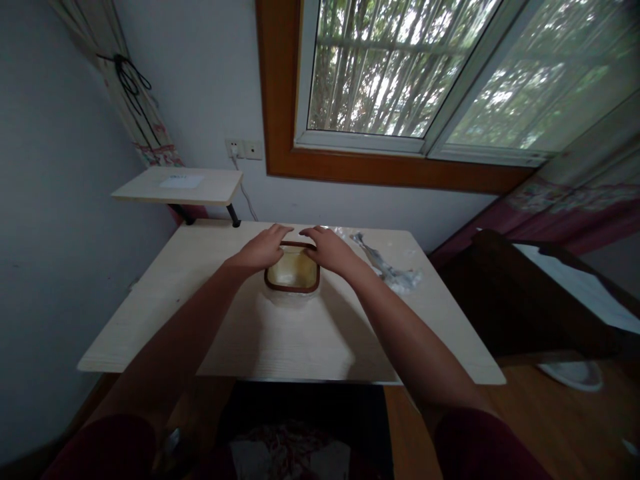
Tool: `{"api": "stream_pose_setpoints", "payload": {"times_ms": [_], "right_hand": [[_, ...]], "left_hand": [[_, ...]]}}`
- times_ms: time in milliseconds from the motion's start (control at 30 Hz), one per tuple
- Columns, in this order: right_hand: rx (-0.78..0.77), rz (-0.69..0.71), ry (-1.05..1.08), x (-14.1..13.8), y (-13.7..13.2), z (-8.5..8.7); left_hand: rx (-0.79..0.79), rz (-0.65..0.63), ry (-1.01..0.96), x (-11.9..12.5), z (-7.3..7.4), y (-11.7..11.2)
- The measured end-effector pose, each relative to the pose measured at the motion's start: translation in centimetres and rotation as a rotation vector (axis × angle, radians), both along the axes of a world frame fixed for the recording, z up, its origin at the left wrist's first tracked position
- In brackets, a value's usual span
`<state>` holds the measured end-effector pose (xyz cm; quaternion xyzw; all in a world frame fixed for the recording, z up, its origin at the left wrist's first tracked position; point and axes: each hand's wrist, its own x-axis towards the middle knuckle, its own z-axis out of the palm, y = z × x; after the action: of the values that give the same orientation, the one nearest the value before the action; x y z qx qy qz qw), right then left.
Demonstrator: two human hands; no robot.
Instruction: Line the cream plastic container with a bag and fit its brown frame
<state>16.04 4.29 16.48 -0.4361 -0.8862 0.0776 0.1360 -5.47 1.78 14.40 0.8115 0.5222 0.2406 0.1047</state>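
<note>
A square, see-through container (293,275) with a dark brown rim stands in the middle of the pale wooden table (210,333). My left hand (261,249) lies over its far left corner, fingers stretched flat along the far rim. My right hand (331,249) covers the far right corner the same way, fingers pointing left. The two sets of fingertips almost meet at the far edge. Something pale yellowish shows inside the container; I cannot make out what it is.
Crumpled clear plastic wrap (387,269) lies on the table right of the container. A small shelf (177,187) with a paper sits at the back left wall. A window (410,73) is ahead, dark furniture (545,300) stands to the right.
</note>
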Motion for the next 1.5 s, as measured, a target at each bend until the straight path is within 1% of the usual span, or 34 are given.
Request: {"api": "stream_pose_setpoints", "payload": {"times_ms": [67, 100, 167, 267, 333, 400, 500, 633, 733, 800, 867, 967, 1067, 1167, 1267, 1400, 1500], "right_hand": [[0.103, 0.06, 0.128, 0.9, -0.8, 0.2], [0.143, 0.093, 0.176, 1.3, -1.3, 0.2], [0.189, 0.205, 0.213, 2.0, -2.4, 0.2], [0.199, 0.391, 0.132, 2.9, -3.9, -0.4], [0.202, 0.449, 0.066, 3.2, -4.4, -1.1], [0.211, 0.461, 0.029, 3.5, -4.4, -1.8], [0.229, 0.464, 0.034, 3.6, -4.0, -2.5], [0.268, 0.481, 0.058, 3.6, -3.6, -3.0], [0.318, 0.482, 0.079, 3.5, -3.5, -3.5], [0.348, 0.473, 0.097, 3.5, -3.5, -3.9], [0.374, 0.463, 0.114, 3.6, -3.6, -4.2], [0.407, 0.454, 0.133, 3.5, -3.5, -4.5], [0.414, 0.456, 0.156, 3.3, -3.4, -4.7], [0.379, 0.464, 0.195, 3.1, -3.4, -4.8], [0.367, 0.477, 0.216, 3.0, -3.3, -4.9], [0.412, 0.488, 0.199, 3.0, -3.1, -4.9], [0.411, 0.501, 0.189, 3.0, -3.1, -4.9]], "left_hand": [[0.108, -0.082, -0.021, -0.2, 0.5, -0.8], [0.141, -0.117, -0.028, -0.3, 0.8, -1.3], [0.169, -0.202, -0.037, -0.6, 1.0, -2.5], [0.139, -0.329, -0.001, -1.2, 0.9, -4.4], [0.106, -0.38, 0.056, -1.5, 0.7, -5.2], [0.082, -0.394, 0.109, -1.6, 0.6, -5.7], [0.072, -0.407, 0.165, -1.6, 0.6, -5.7], [0.113, -0.415, 0.199, -2.1, 0.2, -5.5], [0.147, -0.403, 0.192, -2.6, -0.1, -5.9], [0.165, -0.415, 0.191, -2.5, -0.1, -6.3], [0.194, -0.435, 0.183, -2.0, 0.1, -6.7], [0.234, -0.488, 0.184, -0.7, 0.3, -7.1], [0.261, -0.521, 0.243, 0.7, -0.2, -7.0], [0.3, -0.475, 0.328, 1.3, -1.0, -6.6], [0.336, -0.413, 0.417, 1.2, -1.6, -6.3], [0.366, -0.391, 0.486, 0.8, -1.7, -6.3], [0.355, -0.388, 0.51, 0.4, -1.6, -6.3]]}}
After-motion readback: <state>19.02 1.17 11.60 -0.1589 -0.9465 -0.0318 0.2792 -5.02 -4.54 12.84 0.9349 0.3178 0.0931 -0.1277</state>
